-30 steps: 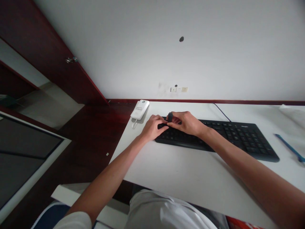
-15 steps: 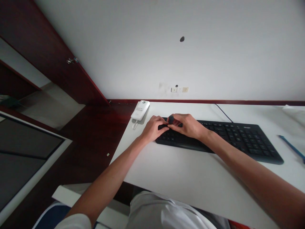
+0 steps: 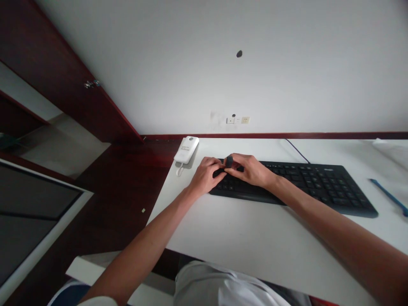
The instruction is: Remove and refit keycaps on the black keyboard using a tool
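A black keyboard (image 3: 318, 187) lies on the white table, and both hands are over its left end. My right hand (image 3: 251, 170) pinches a small black piece (image 3: 228, 161), block-like and held upright between thumb and fingers; its exact kind is too small to tell. Close beside it, my left hand (image 3: 205, 175) has its fingers bent and its thumb drawn in, with the fingertips meeting those of the right hand. Whatever the left fingertips grip is hidden. The hands cover several keys at this end.
A white power-bank-like device (image 3: 186, 149) with a short loop cable rests at the table's far left corner. To the right lie a blue stick-like tool (image 3: 389, 196) and white crumpled material (image 3: 390, 148). The keyboard's cable (image 3: 298, 151) runs back toward the wall.
The camera view has shifted slightly. Both hands stay at the keyboard's left end in nearly the same pose, with the small black piece still in the right fingers.
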`<state>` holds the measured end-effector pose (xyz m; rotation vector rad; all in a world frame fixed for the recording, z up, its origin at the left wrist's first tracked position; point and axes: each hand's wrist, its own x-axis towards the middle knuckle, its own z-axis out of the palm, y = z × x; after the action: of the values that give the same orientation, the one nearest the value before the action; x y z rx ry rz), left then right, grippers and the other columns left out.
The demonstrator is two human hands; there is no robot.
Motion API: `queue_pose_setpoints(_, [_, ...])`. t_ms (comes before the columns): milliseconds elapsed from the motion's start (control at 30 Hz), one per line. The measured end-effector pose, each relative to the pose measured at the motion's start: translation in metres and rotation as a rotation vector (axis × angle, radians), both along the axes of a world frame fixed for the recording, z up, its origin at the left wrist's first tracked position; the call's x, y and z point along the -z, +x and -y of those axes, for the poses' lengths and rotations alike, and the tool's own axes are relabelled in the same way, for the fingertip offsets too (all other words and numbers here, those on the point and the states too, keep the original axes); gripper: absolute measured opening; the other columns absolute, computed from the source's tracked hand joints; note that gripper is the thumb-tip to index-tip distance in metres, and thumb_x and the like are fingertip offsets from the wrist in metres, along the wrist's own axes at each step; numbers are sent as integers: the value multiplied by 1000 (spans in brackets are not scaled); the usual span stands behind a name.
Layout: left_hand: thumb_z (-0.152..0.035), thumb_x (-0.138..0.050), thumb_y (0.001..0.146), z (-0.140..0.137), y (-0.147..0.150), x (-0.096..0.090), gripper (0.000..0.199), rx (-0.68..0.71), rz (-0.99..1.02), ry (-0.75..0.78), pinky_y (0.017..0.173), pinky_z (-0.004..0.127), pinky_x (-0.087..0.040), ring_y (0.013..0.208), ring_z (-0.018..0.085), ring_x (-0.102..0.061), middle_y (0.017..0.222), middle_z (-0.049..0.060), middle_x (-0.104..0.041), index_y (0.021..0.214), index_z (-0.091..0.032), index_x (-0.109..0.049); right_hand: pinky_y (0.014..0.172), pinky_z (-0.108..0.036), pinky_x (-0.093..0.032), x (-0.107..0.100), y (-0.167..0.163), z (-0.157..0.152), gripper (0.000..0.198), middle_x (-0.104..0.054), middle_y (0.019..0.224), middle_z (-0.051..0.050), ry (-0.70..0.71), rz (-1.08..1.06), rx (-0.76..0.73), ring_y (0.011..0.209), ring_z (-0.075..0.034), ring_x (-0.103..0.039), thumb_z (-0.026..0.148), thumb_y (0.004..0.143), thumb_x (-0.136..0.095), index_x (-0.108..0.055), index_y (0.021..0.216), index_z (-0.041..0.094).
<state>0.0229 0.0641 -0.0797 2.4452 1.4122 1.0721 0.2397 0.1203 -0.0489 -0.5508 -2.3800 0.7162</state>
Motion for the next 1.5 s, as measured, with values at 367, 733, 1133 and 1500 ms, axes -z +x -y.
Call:
queue_pose_setpoints(367, [-22, -65, 94, 2, 2, -5, 14, 6, 28, -82, 100, 41, -52, 109, 24, -58, 110, 6, -69, 108, -21, -70, 75, -35, -51, 4, -3, 3, 21, -64, 95, -6, -36, 0, 58, 81, -20, -60, 43, 103, -53, -59, 104, 22])
queue_pose_setpoints(733, [-22, -64, 96, 0, 3, -3, 14, 25, 56, -114, 100, 40, -50, 111, 23, -57, 111, 5, -68, 109, -22, -69, 71, -31, -46, 7, -3, 0, 24, -64, 90, -3, -115, -20, 124, 76, -19, -57, 45, 101, -55, -60, 102, 22])
queue_pose_setpoints(1133, [-26, -62, 99, -2, 2, -3, 14, 30, 76, -128, 101, 40, -49, 110, 23, -57, 110, 5, -68, 109, -21, -69, 66, -30, -47, 5, -3, -1, 25, -62, 80, -1, -233, -68, 115, 70, -18, -58, 47, 101, -56, -56, 100, 22])
queue_pose_setpoints(1500, [-27, -61, 99, -2, 3, -5, 13, 10, 101, -159, 99, 40, -50, 107, 23, -59, 106, 5, -68, 107, -22, -71, 66, -31, -52, 10, -3, -4, 25, -65, 80, -1, -313, -111, 116, 70, -18, -64, 47, 99, -59, -57, 101, 22])
